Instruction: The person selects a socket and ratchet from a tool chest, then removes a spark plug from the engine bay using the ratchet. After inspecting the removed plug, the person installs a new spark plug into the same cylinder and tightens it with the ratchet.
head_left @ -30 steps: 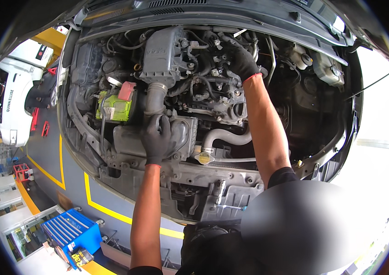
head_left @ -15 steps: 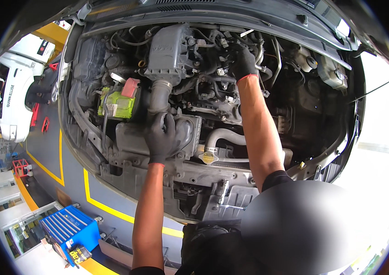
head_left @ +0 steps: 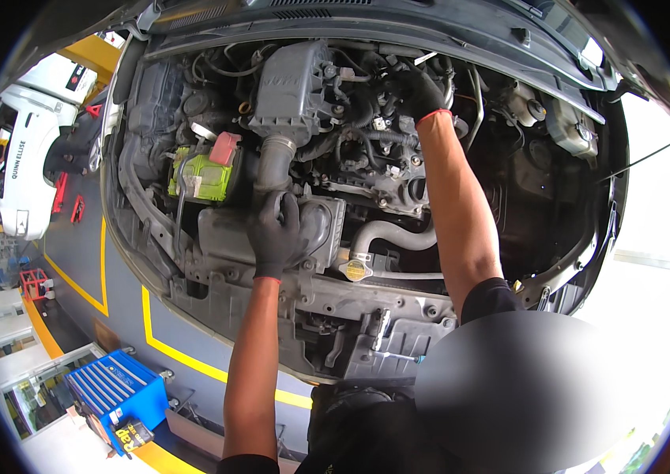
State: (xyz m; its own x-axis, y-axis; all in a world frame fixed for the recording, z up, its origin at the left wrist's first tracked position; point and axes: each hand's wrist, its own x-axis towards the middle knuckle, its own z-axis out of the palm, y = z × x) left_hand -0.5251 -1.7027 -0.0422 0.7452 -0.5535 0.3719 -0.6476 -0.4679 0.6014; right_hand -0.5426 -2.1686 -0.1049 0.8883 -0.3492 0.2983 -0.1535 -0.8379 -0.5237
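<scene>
Both my hands wear dark gloves with red cuffs. My left hand (head_left: 276,237) rests over the black air filter box (head_left: 220,235), just below the grey intake hose (head_left: 276,166). Its fingers are curled with thumb and forefinger together; anything between them is too small to make out. Farther back, my right hand (head_left: 420,92) reaches down among hoses and connectors at the rear of the engine (head_left: 386,178). Dark parts and shadow hide its fingertips, so its grip does not show. The grey plastic engine cover (head_left: 291,87) stands left of it.
A yellow-green battery (head_left: 207,175) with a pink terminal cover (head_left: 225,148) sits at left. The radiator cap (head_left: 356,269) and a ratchet-like tool (head_left: 384,332) are near the front. Fluid reservoirs (head_left: 576,133) stand at far right. A blue tool cabinet (head_left: 118,395) stands on the floor.
My right forearm has swung to the right, uncovering more of the engine beside it, and the right hand has shifted slightly right. My left hand keeps nearly the same place and pose.
</scene>
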